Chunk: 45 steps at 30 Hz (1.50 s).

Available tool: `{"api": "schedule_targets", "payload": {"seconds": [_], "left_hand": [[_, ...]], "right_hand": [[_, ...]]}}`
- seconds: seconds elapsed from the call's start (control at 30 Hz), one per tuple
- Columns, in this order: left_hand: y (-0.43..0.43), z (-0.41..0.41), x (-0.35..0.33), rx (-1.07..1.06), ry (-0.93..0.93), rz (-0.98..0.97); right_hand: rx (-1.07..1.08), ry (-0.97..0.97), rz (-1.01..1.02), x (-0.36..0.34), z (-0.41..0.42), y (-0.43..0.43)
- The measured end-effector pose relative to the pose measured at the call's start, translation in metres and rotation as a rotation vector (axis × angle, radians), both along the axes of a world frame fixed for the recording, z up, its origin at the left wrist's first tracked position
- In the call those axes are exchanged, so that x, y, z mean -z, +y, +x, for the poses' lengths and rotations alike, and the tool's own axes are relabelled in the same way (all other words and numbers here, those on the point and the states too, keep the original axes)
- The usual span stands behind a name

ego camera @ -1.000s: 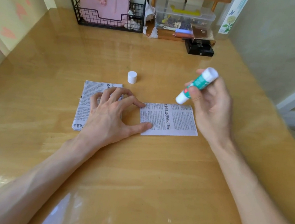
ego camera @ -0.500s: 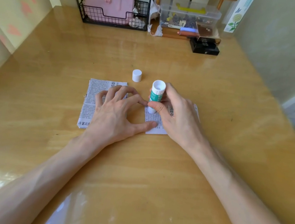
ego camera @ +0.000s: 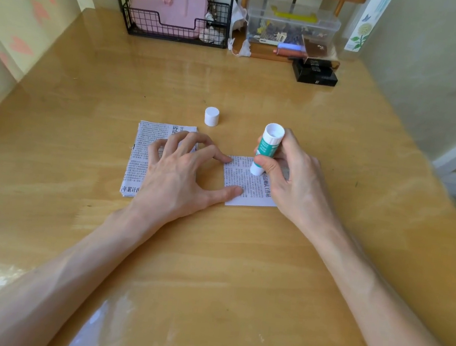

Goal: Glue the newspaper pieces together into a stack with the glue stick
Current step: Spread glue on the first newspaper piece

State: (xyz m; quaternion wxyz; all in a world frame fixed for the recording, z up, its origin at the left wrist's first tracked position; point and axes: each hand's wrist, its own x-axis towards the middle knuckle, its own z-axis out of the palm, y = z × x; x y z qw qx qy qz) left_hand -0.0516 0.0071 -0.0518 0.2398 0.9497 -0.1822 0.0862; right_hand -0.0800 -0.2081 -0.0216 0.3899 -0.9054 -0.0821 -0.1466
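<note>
A single newspaper piece [ego camera: 244,185] lies flat on the wooden table [ego camera: 210,257]. My right hand [ego camera: 292,178] grips a white and green glue stick [ego camera: 267,150] upright, its lower end touching the piece near the middle of the piece. My left hand [ego camera: 181,172] is spread, its index fingertip and thumb tip pressing on the piece's left edge. Partly under that hand lies a stack of newspaper pieces [ego camera: 143,159]. The glue stick's white cap [ego camera: 211,116] stands on the table behind the papers.
At the table's back edge stand a black wire rack [ego camera: 178,27] holding a pink case, a clear plastic box [ego camera: 292,27] on a wooden shelf, and a black box [ego camera: 315,73]. A wall runs along the table's right side.
A second ago my right hand held the glue stick tilted in the air on the right. It came down onto the piece's left part, then slid right toward the middle. My left hand stayed put.
</note>
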Motion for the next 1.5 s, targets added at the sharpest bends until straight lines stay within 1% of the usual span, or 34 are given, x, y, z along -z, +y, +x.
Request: {"api": "schedule_targets", "payload": {"seconds": [0.33,1.03,1.13,1.23,1.3,1.4,1.5], "left_hand": [[0.000,0.000,-0.001,-0.003,0.008,-0.006],[0.001,0.000,-0.001,0.013,0.009,-0.014],[0.001,0.000,-0.002,0.010,0.024,-0.009],[0.001,0.000,-0.002,0.008,0.026,-0.013],[-0.001,-0.001,-0.003,0.010,0.027,-0.013],[-0.001,-0.002,-0.003,0.007,0.022,0.004],[0.000,-0.002,-0.005,0.013,0.024,0.024]], "right_hand": [[0.090,0.022,-0.025,-0.006,-0.006,-0.021],[0.228,-0.006,-0.122,-0.005,-0.012,-0.050],[0.288,-0.045,-0.026,-0.002,-0.015,-0.051],[0.391,-0.179,0.153,-0.011,-0.017,-0.055],[0.401,-0.239,0.287,-0.020,-0.017,-0.057],[0.295,-0.180,0.440,-0.027,-0.022,-0.044],[0.151,-0.070,0.445,-0.024,-0.027,-0.022]]}}
